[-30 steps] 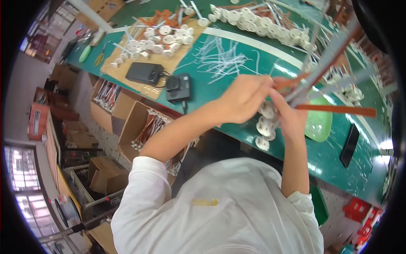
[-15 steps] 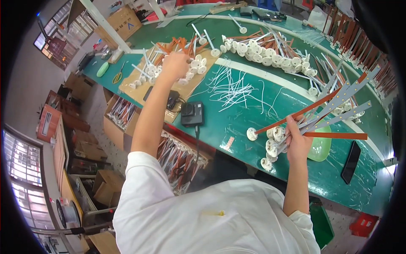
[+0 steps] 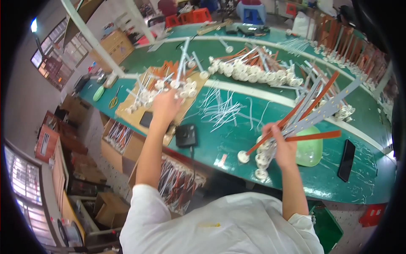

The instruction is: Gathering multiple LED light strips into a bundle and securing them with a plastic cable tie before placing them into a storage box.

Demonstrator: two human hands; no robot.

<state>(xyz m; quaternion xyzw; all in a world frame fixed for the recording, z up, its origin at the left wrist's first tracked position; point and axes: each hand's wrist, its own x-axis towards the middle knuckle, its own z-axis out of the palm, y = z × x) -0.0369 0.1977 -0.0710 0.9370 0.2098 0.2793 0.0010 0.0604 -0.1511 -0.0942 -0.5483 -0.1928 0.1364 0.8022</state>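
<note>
Presently, your right hand point(image 3: 284, 148) is closed around a bundle of grey and orange-brown strips point(image 3: 322, 111) with white round ends; just right of it lies a light-green dish point(image 3: 311, 154). Your left hand point(image 3: 166, 105) is at the similar strip pile point(image 3: 188, 88); whether it grips one, I cannot tell.

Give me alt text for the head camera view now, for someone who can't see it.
A person's right hand grips a bunch of grey and orange strips with round white ends at a green table. The left hand is at a pile of similar strips on a brown sheet; white strings lie between, with a green dish and black phone at right.
</note>
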